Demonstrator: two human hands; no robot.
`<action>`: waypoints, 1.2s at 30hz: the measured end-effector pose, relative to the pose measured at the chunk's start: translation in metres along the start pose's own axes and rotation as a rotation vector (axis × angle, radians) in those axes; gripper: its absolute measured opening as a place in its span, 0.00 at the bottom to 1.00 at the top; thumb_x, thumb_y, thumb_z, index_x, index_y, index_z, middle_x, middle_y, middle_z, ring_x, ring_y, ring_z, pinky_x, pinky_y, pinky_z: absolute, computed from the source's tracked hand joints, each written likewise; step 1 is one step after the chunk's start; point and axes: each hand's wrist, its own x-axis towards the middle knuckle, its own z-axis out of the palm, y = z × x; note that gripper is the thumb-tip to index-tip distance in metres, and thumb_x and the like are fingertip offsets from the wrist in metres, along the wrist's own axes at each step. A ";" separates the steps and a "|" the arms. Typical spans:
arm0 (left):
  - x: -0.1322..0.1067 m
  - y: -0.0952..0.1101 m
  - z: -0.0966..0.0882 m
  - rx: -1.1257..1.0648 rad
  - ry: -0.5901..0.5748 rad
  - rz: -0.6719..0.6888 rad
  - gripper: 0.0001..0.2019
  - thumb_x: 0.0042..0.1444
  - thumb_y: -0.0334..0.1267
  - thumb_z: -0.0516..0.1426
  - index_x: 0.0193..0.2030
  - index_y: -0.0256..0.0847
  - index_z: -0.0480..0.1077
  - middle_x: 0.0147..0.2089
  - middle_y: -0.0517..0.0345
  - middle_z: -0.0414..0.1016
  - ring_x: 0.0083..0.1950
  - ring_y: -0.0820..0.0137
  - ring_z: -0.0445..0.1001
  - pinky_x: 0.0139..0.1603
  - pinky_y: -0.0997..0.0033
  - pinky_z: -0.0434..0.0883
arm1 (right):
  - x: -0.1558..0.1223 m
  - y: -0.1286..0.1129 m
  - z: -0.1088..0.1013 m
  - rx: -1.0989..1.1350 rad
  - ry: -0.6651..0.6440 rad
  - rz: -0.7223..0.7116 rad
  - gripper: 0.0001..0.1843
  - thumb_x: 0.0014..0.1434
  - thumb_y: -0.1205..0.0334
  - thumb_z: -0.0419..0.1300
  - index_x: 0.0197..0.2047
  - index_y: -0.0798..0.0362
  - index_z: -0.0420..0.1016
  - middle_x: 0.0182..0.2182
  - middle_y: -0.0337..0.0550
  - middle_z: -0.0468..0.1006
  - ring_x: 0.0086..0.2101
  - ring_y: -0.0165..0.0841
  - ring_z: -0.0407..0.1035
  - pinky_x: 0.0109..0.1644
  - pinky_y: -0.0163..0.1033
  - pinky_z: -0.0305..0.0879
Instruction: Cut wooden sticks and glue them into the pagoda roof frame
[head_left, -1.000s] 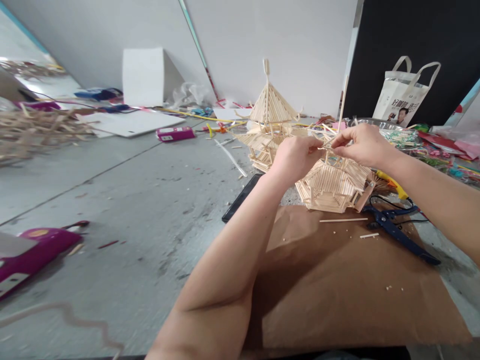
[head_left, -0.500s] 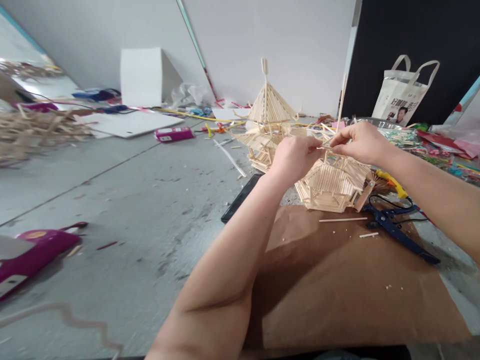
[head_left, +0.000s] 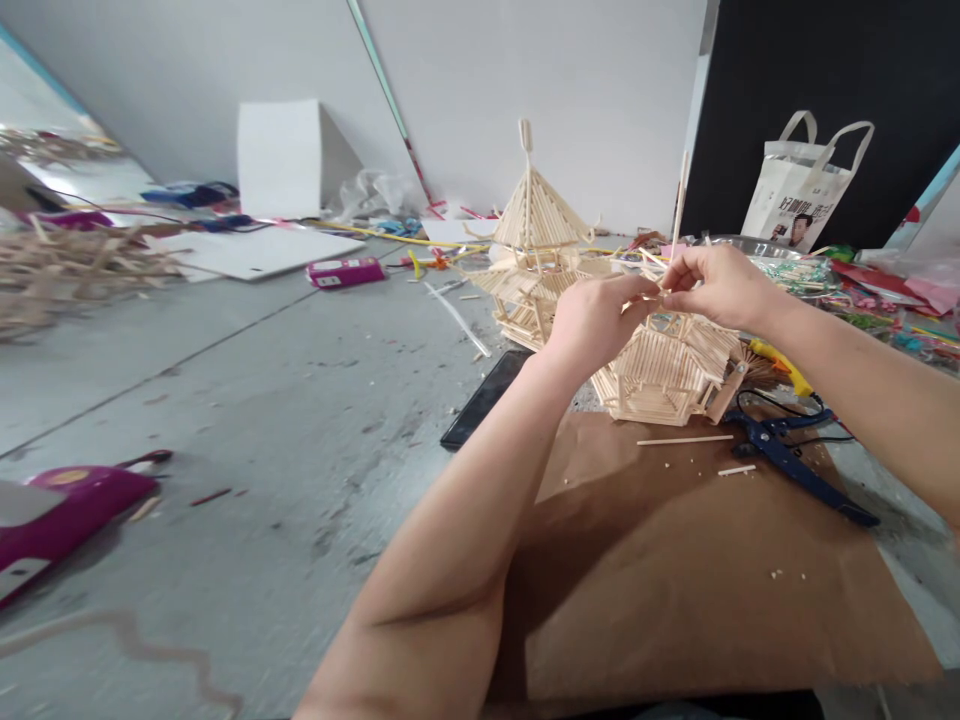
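Observation:
A six-sided model pavilion [head_left: 667,360] made of thin wooden sticks stands at the back edge of a brown paper sheet [head_left: 720,580]. Above its top, my left hand [head_left: 600,315] and my right hand [head_left: 716,285] meet, fingertips pinched close together. Small pale stick pieces show at the fingertips, but exactly what each hand grips is partly hidden. One long stick [head_left: 681,205] rises upright just behind my right fingers. Behind my left hand stands a taller stick pagoda [head_left: 536,215] with a pointed roof. Two loose sticks lie on the paper before the pavilion, one long stick [head_left: 684,440] and one short.
Blue-handled cutters [head_left: 802,465] lie right of the pavilion, near a yellow tool [head_left: 780,365] with a black cord. A black phone [head_left: 484,400] rests left of it. Magenta packages [head_left: 345,272] sit on the grey floor. A white bag [head_left: 799,190] and colourful clutter fill the back right.
My left hand has shifted slightly right, its fingers closer to those of my right hand. The view has moved a little; the pavilion stays in place.

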 end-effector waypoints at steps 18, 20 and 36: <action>0.001 -0.007 0.012 0.044 0.076 0.082 0.11 0.57 0.41 0.53 0.37 0.40 0.76 0.33 0.53 0.77 0.33 0.70 0.73 0.34 0.71 0.66 | 0.000 0.020 0.009 0.389 0.063 -0.046 0.05 0.41 0.67 0.66 0.24 0.53 0.72 0.22 0.37 0.74 0.25 0.28 0.67 0.33 0.39 0.66; 0.001 -0.008 0.012 0.051 0.071 0.076 0.11 0.57 0.41 0.53 0.36 0.40 0.76 0.33 0.53 0.77 0.34 0.70 0.73 0.34 0.70 0.66 | -0.001 0.020 0.010 0.418 0.071 -0.037 0.05 0.41 0.68 0.65 0.24 0.54 0.72 0.22 0.37 0.74 0.25 0.28 0.67 0.34 0.39 0.66; 0.003 -0.023 0.014 0.105 0.176 0.302 0.11 0.58 0.44 0.53 0.34 0.44 0.76 0.44 0.55 0.70 0.36 0.73 0.69 0.33 0.73 0.66 | -0.035 0.037 0.032 -0.111 0.509 -0.265 0.10 0.50 0.60 0.62 0.37 0.50 0.71 0.39 0.43 0.76 0.43 0.40 0.68 0.49 0.50 0.59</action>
